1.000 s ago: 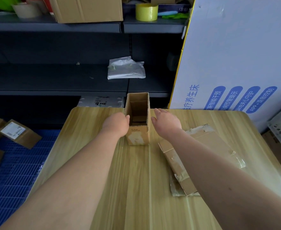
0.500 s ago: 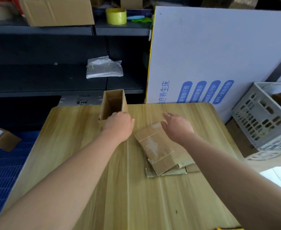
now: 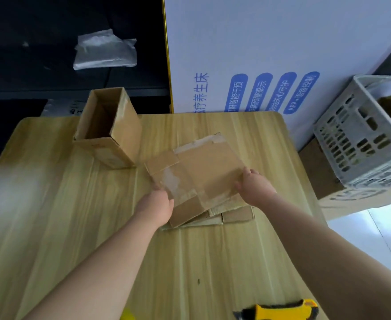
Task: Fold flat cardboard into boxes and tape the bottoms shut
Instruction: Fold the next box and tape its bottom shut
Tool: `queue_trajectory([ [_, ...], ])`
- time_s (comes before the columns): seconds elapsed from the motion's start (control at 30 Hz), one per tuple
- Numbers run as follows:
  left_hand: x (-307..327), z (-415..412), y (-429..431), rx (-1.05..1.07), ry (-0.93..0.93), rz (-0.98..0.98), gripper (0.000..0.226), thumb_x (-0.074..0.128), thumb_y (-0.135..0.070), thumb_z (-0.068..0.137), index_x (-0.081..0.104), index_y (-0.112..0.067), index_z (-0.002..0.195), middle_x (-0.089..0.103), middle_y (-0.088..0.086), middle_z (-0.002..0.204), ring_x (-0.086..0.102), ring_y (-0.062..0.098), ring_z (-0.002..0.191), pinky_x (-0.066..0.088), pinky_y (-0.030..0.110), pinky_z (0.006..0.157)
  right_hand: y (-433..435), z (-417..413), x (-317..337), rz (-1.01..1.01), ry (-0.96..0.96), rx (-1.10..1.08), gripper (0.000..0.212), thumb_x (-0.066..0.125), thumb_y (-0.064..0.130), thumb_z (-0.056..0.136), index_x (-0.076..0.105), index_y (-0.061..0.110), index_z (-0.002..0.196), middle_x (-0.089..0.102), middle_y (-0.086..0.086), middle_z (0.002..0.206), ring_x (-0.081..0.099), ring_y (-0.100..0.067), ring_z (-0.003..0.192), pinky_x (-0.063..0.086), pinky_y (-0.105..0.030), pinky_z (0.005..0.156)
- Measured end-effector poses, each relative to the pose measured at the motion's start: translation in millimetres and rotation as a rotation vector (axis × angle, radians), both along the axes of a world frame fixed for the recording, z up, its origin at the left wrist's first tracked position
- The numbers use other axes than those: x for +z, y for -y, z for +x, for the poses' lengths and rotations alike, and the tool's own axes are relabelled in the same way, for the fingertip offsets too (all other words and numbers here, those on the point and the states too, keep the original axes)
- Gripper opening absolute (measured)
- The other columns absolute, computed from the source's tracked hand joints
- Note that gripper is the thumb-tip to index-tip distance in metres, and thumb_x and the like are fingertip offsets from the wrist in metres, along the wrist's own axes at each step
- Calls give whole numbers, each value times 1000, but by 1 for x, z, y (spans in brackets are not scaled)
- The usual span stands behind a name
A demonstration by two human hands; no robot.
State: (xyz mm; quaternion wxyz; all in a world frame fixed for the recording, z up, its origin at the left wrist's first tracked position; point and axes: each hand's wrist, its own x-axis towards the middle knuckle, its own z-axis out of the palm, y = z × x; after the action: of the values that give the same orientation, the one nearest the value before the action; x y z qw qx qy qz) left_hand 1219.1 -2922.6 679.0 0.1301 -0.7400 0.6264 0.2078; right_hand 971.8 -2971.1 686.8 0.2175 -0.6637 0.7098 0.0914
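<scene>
Nearest the camera, at the bottom edge of the light wooden table [image 3: 79, 227]: a yellow-and-black tool [image 3: 279, 310], partly cut off by the frame, type unclear. Both bare forearms reach forward over the tabletop. Left hand [image 3: 156, 205] grips the near-left edge of the top flattened brown cardboard sheet with old tape patches [image 3: 203, 172]; fingers curl under the edge, so they're hidden and only the back of the hand shows. Right hand [image 3: 253, 187] holds the same sheet at its right edge, fingertips [image 3: 247, 173] on the upper face, the rest wrapped around the edge. The sheet lies angled on a small stack of more flattened cardboard pieces [image 3: 231, 214], right of table centre; whether it's lifted clear of the stack can't be told. Further back on the left, an assembled tall brown cardboard box [image 3: 120, 144] stands upright near the table's far edge, top open, tape residue on its side, apart from the sheet. Right of the table, a white perforated plastic crate [image 3: 360, 144]. Behind the table, a large white board with blue Chinese lettering [image 3: 270, 54] leans upright. Far left, a dark shelf [image 3: 40, 72] carrying a crumpled silver-grey plastic bag [image 3: 104, 51].
</scene>
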Motion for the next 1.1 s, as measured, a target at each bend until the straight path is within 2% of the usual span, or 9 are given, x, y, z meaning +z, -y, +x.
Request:
queue_trajectory([
  [0.13,-5,-16,-5,116,-80,-68,70,39,-39,100,13,3,149,61,16,122,60,31,108,50,36,84,1,-9,-5,6,61,-19,57,49,41,96,34,7,139,47,-20,128,47,-38,117,42,-43,95],
  [0.37,50,-20,-46,245,-279,-172,79,38,-52,97,10,-4,152,41,16,146,46,30,128,44,37,100,-44,-36,44,-92,312,-45,54,55,46,91,43,14,133,40,-11,127,50,-28,106,42,-33,92],
  [0.5,93,-26,-97,311,-509,-100,113,50,-78,75,0,-15,154,19,5,159,27,23,143,29,38,112,-83,-51,85,-118,453,-20,61,56,46,92,40,16,142,34,-6,135,50,-15,92,40,-20,84],
  [0.63,112,-34,-138,252,-451,-74,119,49,-83,69,-1,-17,154,20,3,159,28,22,142,31,36,111,-120,-68,116,-114,484,49,72,62,49,86,38,16,145,34,0,130,48,-13,101,39,-19,89],
  [0.73,116,-38,-159,216,-456,-141,84,38,-73,84,36,-17,145,52,4,138,49,22,127,41,33,102,-140,-73,128,-162,436,89,65,62,48,86,46,18,141,42,2,122,51,-13,100,41,-20,91],
  [0.8,121,-46,-169,233,-510,-200,53,35,-58,95,61,-14,109,67,6,100,60,27,103,45,30,82,-152,-68,135,-209,399,126,45,61,39,90,56,21,132,48,4,112,53,-12,93,42,-17,80],
  [0.87,127,-51,-176,241,-525,-230,54,32,-49,99,57,-7,76,61,10,73,62,32,83,42,32,69,-165,-61,137,-220,353,171,32,58,26,93,61,21,125,53,4,108,55,-11,91,42,-16,76],
  [0.97,127,-39,-188,226,-516,-278,64,31,-46,100,61,4,74,67,18,75,63,33,78,47,35,72,-187,-54,137,-209,333,145,24,56,20,94,65,22,117,57,4,102,57,-10,87,42,-16,72],
  [1.1,115,-12,-212,192,-499,-172,72,26,-52,99,59,3,65,68,17,71,65,30,74,51,36,78,-215,-41,132,-209,356,4,16,57,21,92,71,17,101,66,1,87,56,-9,72,35,-12,53],
])
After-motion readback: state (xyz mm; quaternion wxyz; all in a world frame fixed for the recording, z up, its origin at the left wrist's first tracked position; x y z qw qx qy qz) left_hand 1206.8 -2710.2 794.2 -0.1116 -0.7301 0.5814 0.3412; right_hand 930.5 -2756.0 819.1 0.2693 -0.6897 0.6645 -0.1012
